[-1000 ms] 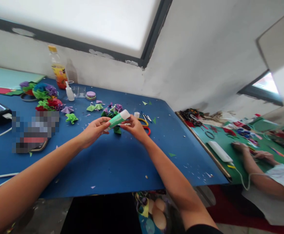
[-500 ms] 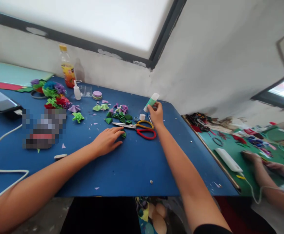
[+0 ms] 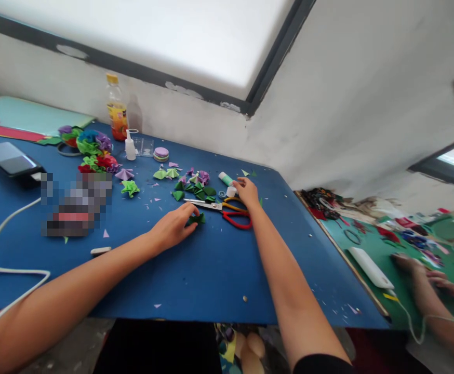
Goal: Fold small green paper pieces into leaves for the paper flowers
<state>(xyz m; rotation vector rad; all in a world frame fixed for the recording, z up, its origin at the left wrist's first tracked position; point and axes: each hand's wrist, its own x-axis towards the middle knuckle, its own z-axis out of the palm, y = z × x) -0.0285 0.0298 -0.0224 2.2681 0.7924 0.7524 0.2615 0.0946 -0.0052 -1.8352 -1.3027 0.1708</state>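
My left hand (image 3: 175, 224) rests low over the blue table, thumb and fingers closed around a small dark green folded paper piece (image 3: 198, 218). My right hand (image 3: 247, 191) is over the table farther right, its fingertips at the near end of a glue stick (image 3: 225, 179) lying on its side. The fingers look loosely apart. Just below that hand stands a white cap (image 3: 231, 192), beside a small ring-like round item (image 3: 222, 195). Scissors (image 3: 211, 206) with yellow and red handles lie between my hands, blades pointing left. Behind them is a cluster of green and purple folded paper pieces (image 3: 196, 189).
A juice bottle (image 3: 117, 117), a small white squeeze bottle (image 3: 130, 147) and a round purple-topped item (image 3: 161, 154) stand at the back. Crumpled paper flowers (image 3: 94, 145), a phone (image 3: 11, 158) and its cable lie left. Another person's hands (image 3: 425, 270) are at the green table (image 3: 336, 234).
My right hand has come down and the glue stick, held tilted up before, now lies on the table. My left fingers have closed more around the green paper piece. The view has shifted slightly.
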